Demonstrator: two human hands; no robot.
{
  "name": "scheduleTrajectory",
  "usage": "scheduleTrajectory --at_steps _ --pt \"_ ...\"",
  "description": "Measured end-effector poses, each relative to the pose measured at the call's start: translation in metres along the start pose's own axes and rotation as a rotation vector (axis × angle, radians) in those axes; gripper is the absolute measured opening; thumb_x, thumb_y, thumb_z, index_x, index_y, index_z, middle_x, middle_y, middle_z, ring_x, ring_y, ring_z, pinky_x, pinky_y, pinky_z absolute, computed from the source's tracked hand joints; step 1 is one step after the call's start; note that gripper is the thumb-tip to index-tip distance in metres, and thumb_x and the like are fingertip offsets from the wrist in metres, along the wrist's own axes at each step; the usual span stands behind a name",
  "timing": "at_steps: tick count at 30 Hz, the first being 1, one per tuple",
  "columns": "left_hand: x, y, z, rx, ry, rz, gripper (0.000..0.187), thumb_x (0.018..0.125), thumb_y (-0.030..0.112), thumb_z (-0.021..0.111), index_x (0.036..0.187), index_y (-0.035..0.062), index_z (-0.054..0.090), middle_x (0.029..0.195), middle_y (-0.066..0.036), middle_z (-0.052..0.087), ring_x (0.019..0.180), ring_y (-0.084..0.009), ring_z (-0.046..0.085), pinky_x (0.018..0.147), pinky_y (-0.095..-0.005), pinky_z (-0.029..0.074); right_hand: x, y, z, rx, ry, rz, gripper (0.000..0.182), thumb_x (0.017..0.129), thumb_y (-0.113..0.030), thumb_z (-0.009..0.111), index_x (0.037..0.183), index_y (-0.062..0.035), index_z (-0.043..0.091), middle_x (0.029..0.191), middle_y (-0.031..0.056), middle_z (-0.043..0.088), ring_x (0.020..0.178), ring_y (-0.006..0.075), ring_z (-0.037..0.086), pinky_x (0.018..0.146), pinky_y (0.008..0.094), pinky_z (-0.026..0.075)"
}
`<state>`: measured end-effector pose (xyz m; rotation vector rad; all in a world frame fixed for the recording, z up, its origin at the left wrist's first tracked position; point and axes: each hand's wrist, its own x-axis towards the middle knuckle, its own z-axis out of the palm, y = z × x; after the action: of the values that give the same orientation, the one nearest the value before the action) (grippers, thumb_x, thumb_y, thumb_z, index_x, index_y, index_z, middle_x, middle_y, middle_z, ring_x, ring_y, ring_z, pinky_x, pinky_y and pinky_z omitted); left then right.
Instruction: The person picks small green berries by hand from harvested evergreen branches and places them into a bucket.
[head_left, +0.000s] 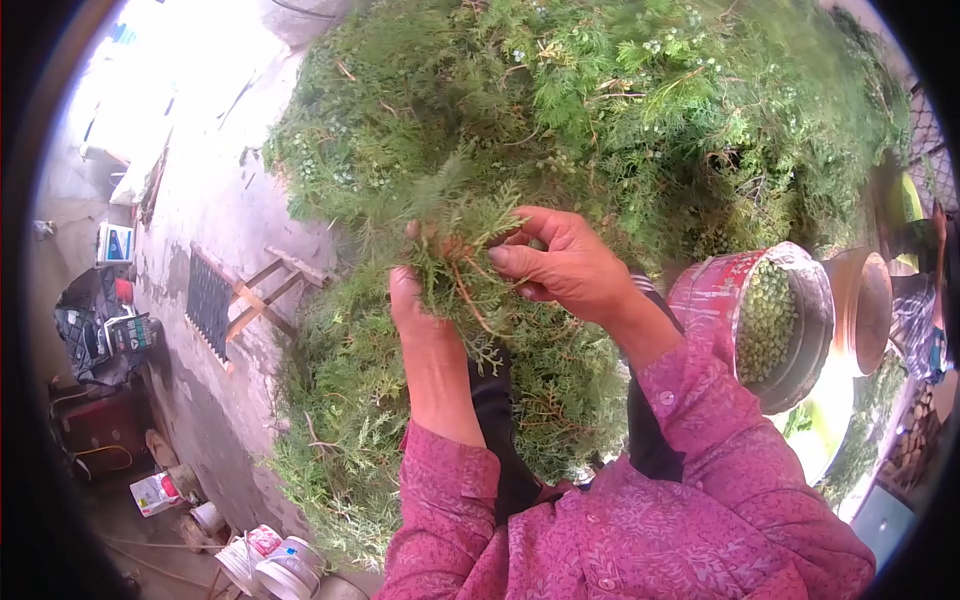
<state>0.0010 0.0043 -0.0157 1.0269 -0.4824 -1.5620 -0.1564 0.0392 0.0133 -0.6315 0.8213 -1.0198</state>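
My left hand [408, 300] is closed round the base of an evergreen sprig [465, 265] with flat, scaly green leaves and a thin brown stem. My right hand [570, 262] pinches at the sprig's right side, thumb and forefinger brought together among its leaf tips. Under and beyond both hands lies a large heap of cut evergreen branches [450, 110], some bearing small pale blue-green cones. To the right of my right forearm stands a red and silver metal bucket [705, 290], holding many small green cones [768, 320].
A brown pot [872, 310] stands just beyond the bucket. On the concrete floor [240, 160] at left rests a small wooden folding stool [265, 295]. White buckets [290, 570] are at the lower left, and a dark bag [100, 325] lies at the far left.
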Motion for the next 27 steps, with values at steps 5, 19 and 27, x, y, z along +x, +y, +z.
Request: scheduleTrajectory --at_steps 5,19,27 --pt "0.014 -0.007 -0.004 -0.138 0.083 -0.177 0.019 0.085 0.024 0.056 0.086 0.0052 0.057 0.071 -0.007 0.059 0.058 -0.0192 0.057 0.051 -0.033 0.048 0.004 0.012 0.002 -0.068 -0.056 -0.058 0.022 0.08 -0.009 0.063 0.101 -0.0052 0.059 0.073 -0.0042 0.056 0.057 0.0016 0.045 0.048 0.0185 0.036" --pt "-0.003 0.0 -0.009 -0.006 0.106 0.023 0.022 0.088 0.027 0.05 0.096 0.0062 0.054 0.076 -0.003 0.06 0.062 -0.0153 0.055 0.053 -0.0284 0.044 -0.006 0.004 -0.012 0.149 -0.342 0.241 0.021 0.077 -0.014 0.062 0.095 -0.0061 0.055 0.077 0.0012 0.058 0.058 0.005 0.052 0.041 0.0159 0.032" --pt "0.031 0.005 -0.057 0.089 0.157 0.022 0.022 0.085 0.028 0.055 0.1 0.011 0.055 0.081 -0.004 0.06 0.072 -0.0154 0.058 0.064 -0.0369 0.049 -0.005 0.003 -0.006 -0.067 -0.176 0.15 0.026 0.081 -0.016 0.058 0.102 -0.004 0.051 0.091 0.0073 0.06 0.064 0.0107 0.058 0.043 0.0171 0.038"
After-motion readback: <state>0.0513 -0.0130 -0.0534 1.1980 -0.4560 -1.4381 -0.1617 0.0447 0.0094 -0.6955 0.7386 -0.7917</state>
